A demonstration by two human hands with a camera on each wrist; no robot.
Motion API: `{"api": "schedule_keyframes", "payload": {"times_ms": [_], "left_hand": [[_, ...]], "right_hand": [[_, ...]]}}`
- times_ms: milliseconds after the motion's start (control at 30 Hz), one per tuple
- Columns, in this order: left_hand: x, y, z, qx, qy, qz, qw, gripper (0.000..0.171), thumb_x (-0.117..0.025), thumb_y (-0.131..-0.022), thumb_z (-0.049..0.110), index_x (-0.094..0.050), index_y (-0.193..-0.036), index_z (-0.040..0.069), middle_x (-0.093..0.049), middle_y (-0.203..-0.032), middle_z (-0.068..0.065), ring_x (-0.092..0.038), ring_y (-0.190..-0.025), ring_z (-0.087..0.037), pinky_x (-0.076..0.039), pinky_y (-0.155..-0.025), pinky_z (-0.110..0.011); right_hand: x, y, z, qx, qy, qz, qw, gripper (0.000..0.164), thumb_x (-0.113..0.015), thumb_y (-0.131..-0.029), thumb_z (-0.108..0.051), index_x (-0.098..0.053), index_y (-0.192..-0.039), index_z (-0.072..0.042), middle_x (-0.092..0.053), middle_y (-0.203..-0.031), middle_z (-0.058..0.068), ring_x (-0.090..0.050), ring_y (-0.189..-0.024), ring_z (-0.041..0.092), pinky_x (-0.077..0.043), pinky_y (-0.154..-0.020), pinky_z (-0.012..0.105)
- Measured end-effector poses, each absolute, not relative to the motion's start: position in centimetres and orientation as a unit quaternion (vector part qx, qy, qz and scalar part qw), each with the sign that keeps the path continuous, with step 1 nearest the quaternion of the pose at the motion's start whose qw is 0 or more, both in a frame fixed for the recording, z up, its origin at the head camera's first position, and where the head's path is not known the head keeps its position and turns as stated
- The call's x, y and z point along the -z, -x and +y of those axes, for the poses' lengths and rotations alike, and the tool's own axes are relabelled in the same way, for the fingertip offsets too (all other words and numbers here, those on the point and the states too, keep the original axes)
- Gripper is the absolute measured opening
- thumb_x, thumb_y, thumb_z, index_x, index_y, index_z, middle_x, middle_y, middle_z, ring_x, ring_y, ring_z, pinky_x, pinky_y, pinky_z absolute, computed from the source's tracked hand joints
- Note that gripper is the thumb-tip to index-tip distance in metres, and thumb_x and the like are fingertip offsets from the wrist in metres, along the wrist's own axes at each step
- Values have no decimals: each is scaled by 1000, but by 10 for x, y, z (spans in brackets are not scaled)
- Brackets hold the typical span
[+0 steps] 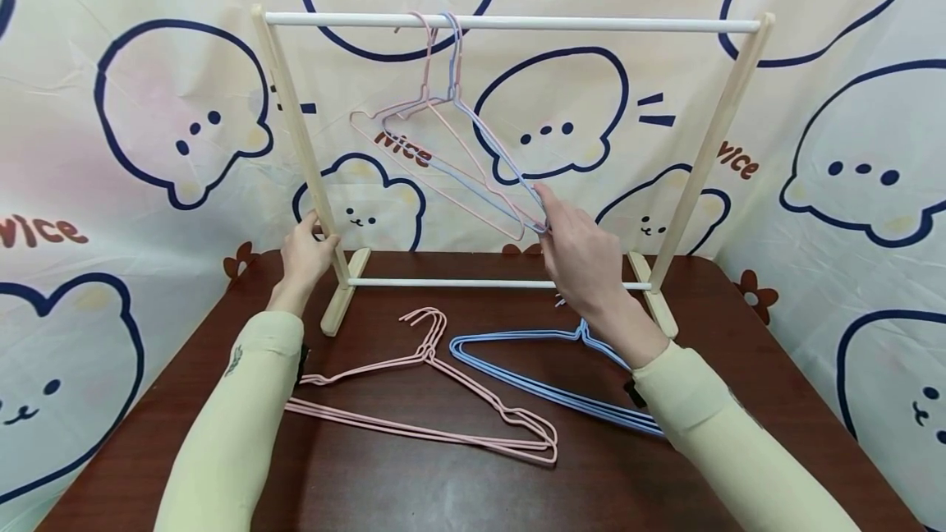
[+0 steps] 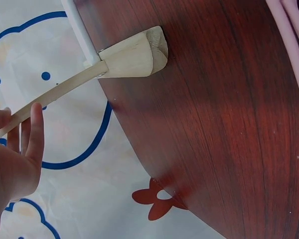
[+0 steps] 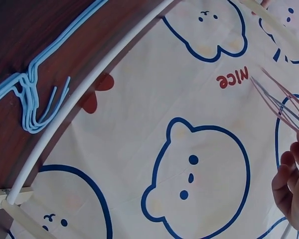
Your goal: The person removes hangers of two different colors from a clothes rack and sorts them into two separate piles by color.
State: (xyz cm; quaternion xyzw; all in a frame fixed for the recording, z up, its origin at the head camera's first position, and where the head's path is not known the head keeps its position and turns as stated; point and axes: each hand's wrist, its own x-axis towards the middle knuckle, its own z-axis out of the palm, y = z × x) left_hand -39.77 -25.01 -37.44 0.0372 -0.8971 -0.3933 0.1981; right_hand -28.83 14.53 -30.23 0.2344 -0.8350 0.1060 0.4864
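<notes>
A small wooden garment rack has a white top rail (image 1: 591,24). From its rail hang pink and blue wire hangers (image 1: 452,72), close together left of the middle and slanting down to the right. My right hand (image 1: 587,261) pinches their lower right corner between thumb and fingers; the right wrist view shows the hanger ends (image 3: 274,97) meeting at the fingertips. My left hand (image 1: 305,257) grips the rack's left post (image 1: 299,121) low down, thumb on one side and fingers on the other, as the left wrist view also shows.
On the brown table (image 1: 355,491) in front of the rack lie several pink hangers (image 1: 429,355), with a stack of blue hangers (image 1: 547,391) to their right, partly hidden by my right arm. A patterned cloth (image 1: 835,15) stands behind and at the sides.
</notes>
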Motion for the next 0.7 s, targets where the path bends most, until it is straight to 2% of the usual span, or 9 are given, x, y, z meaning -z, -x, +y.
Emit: {"api": "schedule_keyframes", "payload": {"times_ms": [133, 267, 400, 567, 700], "left_hand": [[374, 397, -251, 394, -38, -897, 198, 55, -58, -98, 15, -43, -151, 14, -60, -132, -25, -63, -110, -47, -41, -103, -60], [374, 397, -251, 394, -39, -897, 198, 55, -58, -98, 14, -43, -151, 15, -60, -132, -25, -61, -112, -47, -40, -104, -60], [374, 398, -252, 392, -42, -897, 199, 54, -58, -98, 14, -43, -150, 16, -60, -131, -25, -61, -112, -47, -39, -104, -60], [374, 398, -251, 393, -41, -898, 194, 55, -58, -99, 16, -41, -152, 16, -60, -132, -25, -60, -113, -46, -36, -106, -61], [375, 399, -252, 394, -40, -898, 193, 55, -57, -99, 16, -41, -152, 16, -60, -132, -24, -60, -113, -46, -36, -106, -60]], "right_hand": [[302, 285, 147, -125, -227, -832, 491, 47, -62, -97, -15, -53, -142, -12, -75, -99, 11, -69, -71, 26, -36, -38, 33], [302, 281, 150, -143, -223, -830, 490, 48, -64, -96, -16, -52, -143, -12, -70, -85, 7, -60, -61, 22, -33, -40, 31], [301, 276, 155, -160, -228, -827, 488, 50, -66, -95, -15, -50, -143, -10, -69, -84, 7, -56, -58, 21, -31, -41, 28], [300, 269, 164, -163, -217, -828, 491, 52, -67, -95, -14, -49, -143, -10, -68, -84, 8, -54, -62, 22, -33, -43, 30], [298, 265, 170, -163, -215, -823, 500, 51, -65, -95, -10, -48, -144, -9, -68, -87, 11, -55, -73, 27, -42, -44, 37]]}}
